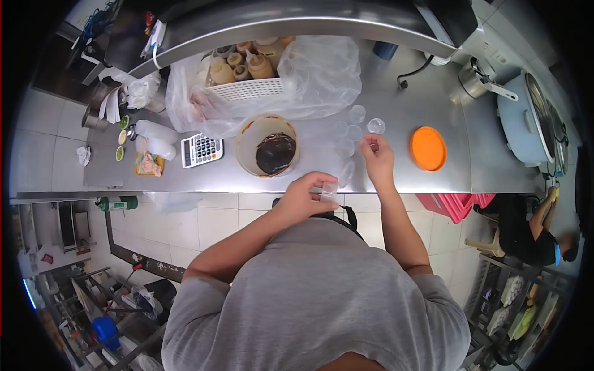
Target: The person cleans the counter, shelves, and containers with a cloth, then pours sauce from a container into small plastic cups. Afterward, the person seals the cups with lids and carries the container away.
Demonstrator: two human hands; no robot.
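My left hand (301, 199), in front of my body near the counter's edge, is closed around a small stack of clear plastic cups (329, 191). My right hand (378, 162) reaches over the counter with its fingertips pinched together. Whether anything is between those fingertips I cannot make out. Just beyond them stands a clear plastic cup (376, 126). More clear cups (344, 147) are set out to the left of that hand, several of them close together. A cream tub (244, 152) with dark sauce (276, 153) inside stands left of the cups.
An orange lid (428, 148) lies to the right. Left of the tub are a calculator (202, 150) and a white bottle (158, 132). Behind stands a white basket (247, 90) of squeeze bottles amid plastic wrap. A large pot (525, 120) is far right; a person (533, 229) sits beyond.
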